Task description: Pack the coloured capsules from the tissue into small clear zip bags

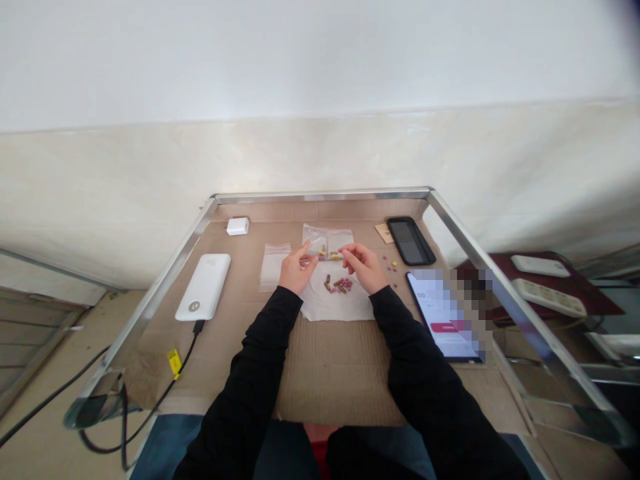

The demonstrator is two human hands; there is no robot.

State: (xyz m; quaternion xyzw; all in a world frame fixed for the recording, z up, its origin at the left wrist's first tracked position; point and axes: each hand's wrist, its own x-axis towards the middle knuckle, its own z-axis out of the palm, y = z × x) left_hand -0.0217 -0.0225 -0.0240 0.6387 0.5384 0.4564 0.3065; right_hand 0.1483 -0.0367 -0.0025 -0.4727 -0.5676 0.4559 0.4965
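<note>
We are pinching a small yellow capsule (334,255) narrowly between the fingers (350,250) of our right hand (364,267), just over a clear plastic zip bag (327,233). Our left hand (299,268) is reaching the bag's edge, though we cannot tell if it is gripping. Maroon and pink capsules (339,285) are lying on a white paper tissue (325,303) on the cardboard-covered bench (320,197).

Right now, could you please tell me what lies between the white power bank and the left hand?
The head view shows small red-edged plastic bags between the power bank and left hand.
</note>
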